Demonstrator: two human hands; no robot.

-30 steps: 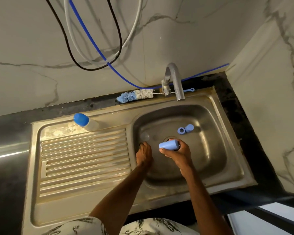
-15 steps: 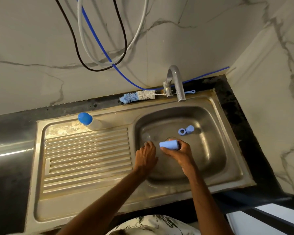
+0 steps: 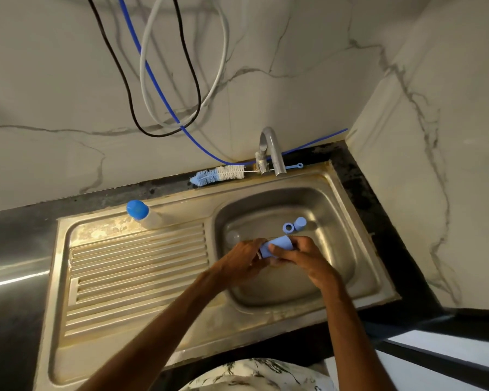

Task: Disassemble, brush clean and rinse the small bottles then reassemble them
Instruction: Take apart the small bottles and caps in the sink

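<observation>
Risks first, left to right: the capped bottle (image 3: 141, 213) with the blue cap sits at the far-left corner of the drainboard (image 3: 136, 266), next to the dark worktop (image 3: 9, 249) and well apart from both hands. It looks not yet opened and is easy to skip. The brush (image 3: 218, 174) lies along the far rim, left of the tap (image 3: 271, 150), out of easy reach and untouched. A clear part (image 3: 233, 237) lies on the basin floor just beyond the left hand; it barely shows against the steel and could be knocked or forgotten at reassembly. The main risk is the grip itself: the light blue bottle (image 3: 278, 244) is held sideways above the sink basin (image 3: 342, 221), and a slip with wet fingers would drop it onto the loose pieces. Two small blue parts (image 3: 294, 224) lie touching each other just beyond the right hand. The drain is hidden, probably under the hands, so a small piece could roll or wash into it once water runs. Position: the left hand (image 3: 243, 259) curls round the bottle's left end, and the right hand (image 3: 302, 258) wraps its middle and right end. Both are grasping it, and the bottle bridges between them. A pale bit shows at the left end, too small to tell what it is.
</observation>
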